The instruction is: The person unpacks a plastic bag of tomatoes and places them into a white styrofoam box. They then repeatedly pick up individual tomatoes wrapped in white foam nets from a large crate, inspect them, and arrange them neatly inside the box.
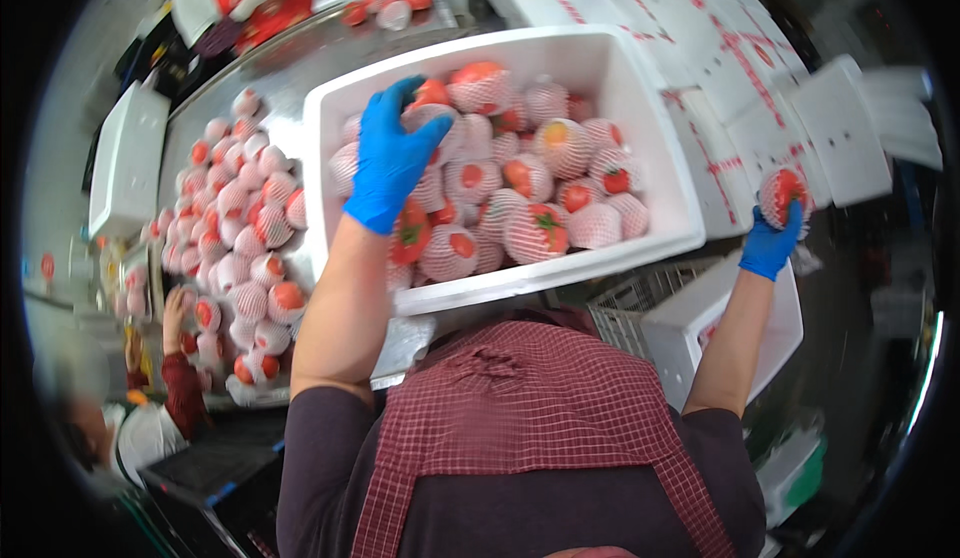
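A white foam box stands before me, filled with tomatoes in pink and white foam net sleeves. My left hand, in a blue glove, is inside its left part, with fingers curved around a netted tomato; whether it grips the fruit firmly is hard to tell. Out to the far right, beyond the box, my right hand, also gloved in blue, holds a red tomato in a foam net. Green calyxes show on some of the tomatoes in the box.
Netted tomatoes are heaped on the metal table at left, where a co-worker's hand reaches in. Another person works at upper left. White foam boxes with red tape stand at right; an open foam box is below my right hand.
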Demonstrator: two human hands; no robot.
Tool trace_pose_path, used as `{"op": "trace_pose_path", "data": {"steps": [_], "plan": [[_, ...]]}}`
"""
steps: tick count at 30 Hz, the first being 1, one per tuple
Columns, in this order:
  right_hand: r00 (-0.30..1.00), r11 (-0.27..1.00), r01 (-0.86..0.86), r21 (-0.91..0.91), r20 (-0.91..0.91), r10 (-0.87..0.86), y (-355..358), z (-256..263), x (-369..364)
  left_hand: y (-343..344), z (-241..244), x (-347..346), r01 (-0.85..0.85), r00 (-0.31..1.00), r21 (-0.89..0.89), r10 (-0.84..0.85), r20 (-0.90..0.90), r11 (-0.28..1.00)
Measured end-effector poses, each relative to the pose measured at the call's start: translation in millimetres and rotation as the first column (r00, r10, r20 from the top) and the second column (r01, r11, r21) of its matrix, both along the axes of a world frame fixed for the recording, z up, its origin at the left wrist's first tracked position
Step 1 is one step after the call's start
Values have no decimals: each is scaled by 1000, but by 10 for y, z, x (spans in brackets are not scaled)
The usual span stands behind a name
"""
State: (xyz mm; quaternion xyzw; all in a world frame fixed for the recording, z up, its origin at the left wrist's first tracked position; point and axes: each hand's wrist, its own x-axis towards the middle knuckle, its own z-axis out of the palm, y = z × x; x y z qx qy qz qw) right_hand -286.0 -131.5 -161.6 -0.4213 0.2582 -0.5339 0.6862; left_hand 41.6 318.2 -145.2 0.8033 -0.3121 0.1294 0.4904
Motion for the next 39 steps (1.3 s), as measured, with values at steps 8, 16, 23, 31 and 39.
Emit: {"op": "trace_pose_path", "data": {"steps": [8,16,23,31,39], "plan": [[923,827,364,428,-46,-382,-190,-1769,-1572,23,-166,-31,67,998,431,-68,-13,900],[829,670,503,546,-85,-553,146,-2150,-2058,-147,-111,-157,42,992,385,6,-124,922],[791,608,551,571,-124,-599,150,-2313,-2236,-207,-154,-155,65,989,411,-6,-145,909],[928,929,182,322,257,-270,-273,-2626,-2547,-222,-94,-272,69,975,374,17,-222,925],[996,999,-45,-18,81,47,881,238,-200,-305,344,-594,129,982,15,-130,137,991]]}}
